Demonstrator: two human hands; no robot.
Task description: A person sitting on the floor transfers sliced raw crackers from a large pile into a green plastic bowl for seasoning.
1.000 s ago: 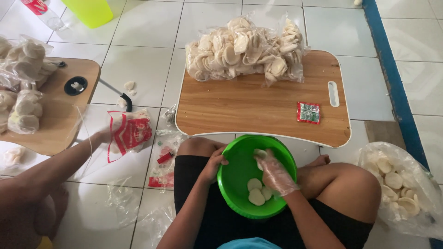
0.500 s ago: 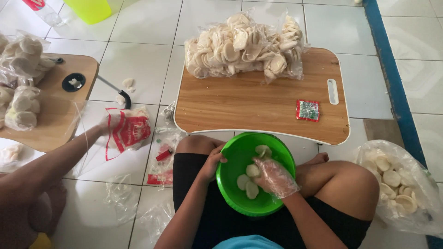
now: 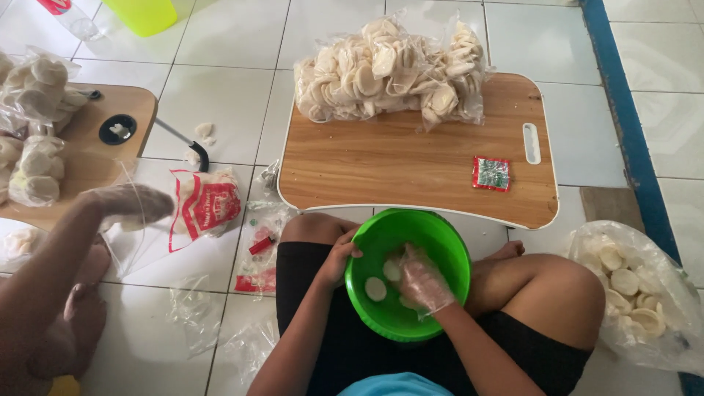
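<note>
Person sits cross-legged on white tile w/ a green bowl (image 3: 408,273) in the lap. Left hand (image 3: 342,257) has fingers curled, clamped on the bowl's left rim. Right hand (image 3: 427,281), in a clear plastic glove, is inside the bowl, fingers bent together over pale round crackers (image 3: 375,289). Just beyond stands a low wooden table (image 3: 411,163) w/ bagged crackers (image 3: 389,70) at its far edge & a small red-green sachet (image 3: 491,174). Right: open bag of crackers (image 3: 636,290). Left: another person's gloved hand (image 3: 130,204) near a red-white bag (image 3: 207,205).
</note>
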